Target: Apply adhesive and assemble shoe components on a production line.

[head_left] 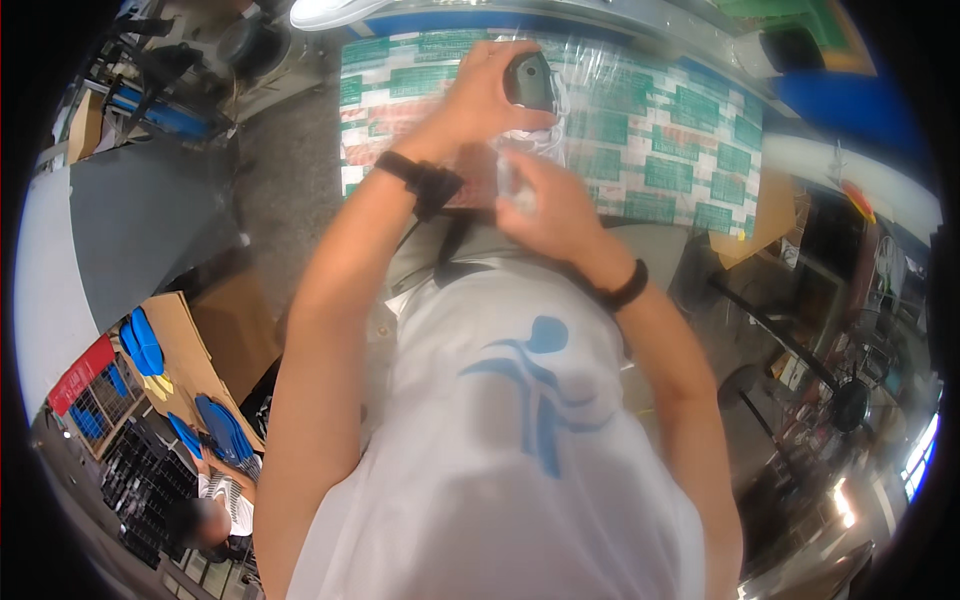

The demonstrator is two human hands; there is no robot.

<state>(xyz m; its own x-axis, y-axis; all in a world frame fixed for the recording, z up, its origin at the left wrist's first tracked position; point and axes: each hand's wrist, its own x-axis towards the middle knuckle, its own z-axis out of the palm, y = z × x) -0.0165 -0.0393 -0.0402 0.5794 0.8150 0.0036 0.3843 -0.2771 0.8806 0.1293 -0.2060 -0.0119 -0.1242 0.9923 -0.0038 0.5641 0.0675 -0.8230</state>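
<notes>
My left hand (487, 92), a black watch on its wrist, is closed around a small dark grey, rounded object (531, 82) with a round spot near its top. Crumpled white, thin material (560, 112) lies along that object's right side; I cannot tell whether it is cord or film. Just below, my right hand (552, 205) has its thumb and index finger curled toward each other. Something pale and translucent (506, 180) shows at those fingertips, too blurred to name. Both hands are over a table top (675, 150) covered in green-and-white printed sheeting with a glossy clear layer.
A pale machine rail (660, 25) runs along the table's far edge. Cardboard (760, 225) is at its right end. On the left stand a grey panel (150, 225) and a cardboard-topped surface with blue shoe-like pieces (225, 430). Another person (225, 505) handles these pieces.
</notes>
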